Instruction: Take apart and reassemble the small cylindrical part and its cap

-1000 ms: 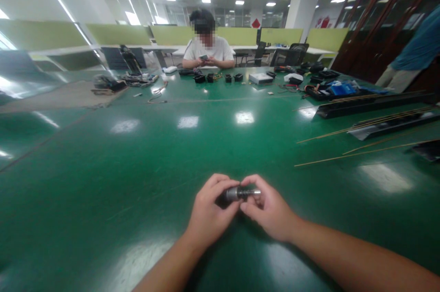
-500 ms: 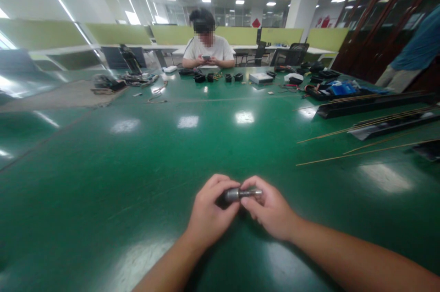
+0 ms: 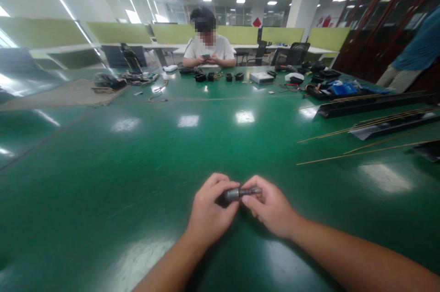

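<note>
Between my hands, low in the head view, lies a small metal cylinder with a thin, ridged shaft (image 3: 232, 194). Its thick, dark grey body sits in my left hand (image 3: 209, 209), fingers bent over the top and thumb below. On the other side, my right hand (image 3: 270, 207) pinches the narrow shaft between thumb and fingers, and the shaft's tip points right. The cylinder's far left end is hidden inside my left hand. Both hands are just above or on the green table (image 3: 154, 154); I cannot tell which.
Thin yellowish rods (image 3: 330, 158) and long black channels (image 3: 364, 105) lie at the right. Several small black boxes (image 3: 200, 77), a white box (image 3: 261, 78) and tools line the far side. A person (image 3: 209, 51) sits opposite with a phone; another person (image 3: 415, 53) stands at right.
My hands stay in nearly the same place. The shaft under my right fingers looks slightly turned, with its bright shine now darker.
</note>
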`<state>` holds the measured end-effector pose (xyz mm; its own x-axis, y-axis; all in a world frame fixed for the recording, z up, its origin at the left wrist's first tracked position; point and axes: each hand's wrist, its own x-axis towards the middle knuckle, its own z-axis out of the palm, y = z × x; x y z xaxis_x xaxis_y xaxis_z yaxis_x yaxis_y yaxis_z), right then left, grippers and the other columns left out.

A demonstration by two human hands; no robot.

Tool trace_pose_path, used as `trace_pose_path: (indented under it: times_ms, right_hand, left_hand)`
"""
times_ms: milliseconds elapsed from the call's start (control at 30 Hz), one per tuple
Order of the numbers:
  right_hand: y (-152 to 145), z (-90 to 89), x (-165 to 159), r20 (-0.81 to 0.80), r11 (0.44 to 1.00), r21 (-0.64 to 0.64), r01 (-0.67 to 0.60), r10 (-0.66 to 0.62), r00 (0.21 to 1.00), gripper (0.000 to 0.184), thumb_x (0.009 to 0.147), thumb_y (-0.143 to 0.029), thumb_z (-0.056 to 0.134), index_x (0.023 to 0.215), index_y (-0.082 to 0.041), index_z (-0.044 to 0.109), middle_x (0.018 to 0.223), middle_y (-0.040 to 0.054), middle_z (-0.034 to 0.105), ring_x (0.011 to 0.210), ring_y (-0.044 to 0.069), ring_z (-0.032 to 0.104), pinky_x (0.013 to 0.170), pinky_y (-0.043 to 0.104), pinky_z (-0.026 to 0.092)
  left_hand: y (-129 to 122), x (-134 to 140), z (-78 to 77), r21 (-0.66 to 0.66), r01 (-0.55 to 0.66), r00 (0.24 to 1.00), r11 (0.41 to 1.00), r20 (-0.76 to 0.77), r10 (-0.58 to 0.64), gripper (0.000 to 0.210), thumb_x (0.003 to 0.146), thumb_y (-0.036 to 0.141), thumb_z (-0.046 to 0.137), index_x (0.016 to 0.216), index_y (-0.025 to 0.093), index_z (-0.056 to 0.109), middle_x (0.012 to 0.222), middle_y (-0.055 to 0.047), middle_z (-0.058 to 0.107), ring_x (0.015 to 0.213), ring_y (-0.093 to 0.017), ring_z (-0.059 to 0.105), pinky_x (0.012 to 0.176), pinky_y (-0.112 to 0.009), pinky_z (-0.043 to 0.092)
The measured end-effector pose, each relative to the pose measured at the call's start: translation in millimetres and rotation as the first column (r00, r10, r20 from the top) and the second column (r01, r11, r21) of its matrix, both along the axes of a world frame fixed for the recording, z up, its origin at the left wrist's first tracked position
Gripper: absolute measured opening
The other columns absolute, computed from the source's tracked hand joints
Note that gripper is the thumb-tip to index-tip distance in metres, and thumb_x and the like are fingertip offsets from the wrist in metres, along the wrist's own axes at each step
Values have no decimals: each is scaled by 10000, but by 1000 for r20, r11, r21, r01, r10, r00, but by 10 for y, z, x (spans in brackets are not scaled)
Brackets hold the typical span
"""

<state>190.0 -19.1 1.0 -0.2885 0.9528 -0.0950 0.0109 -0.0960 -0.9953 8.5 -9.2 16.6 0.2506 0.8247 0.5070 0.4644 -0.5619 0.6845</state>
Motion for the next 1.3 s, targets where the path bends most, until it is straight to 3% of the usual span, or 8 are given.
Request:
trace_pose_path:
  times_ms: [1300]
  right_hand:
    - [9, 21, 8, -19, 1000, -28, 14, -15, 1000, 198, 832, -290, 658, 949, -199, 527, 575, -83, 506, 459, 86, 448, 443, 185, 348]
  left_hand:
    - [13, -7, -6, 3, -29, 1000, 1000, 6, 29, 177, 787, 120, 681, 943, 194, 719, 913, -50, 642, 852, -165, 618, 740, -262, 497]
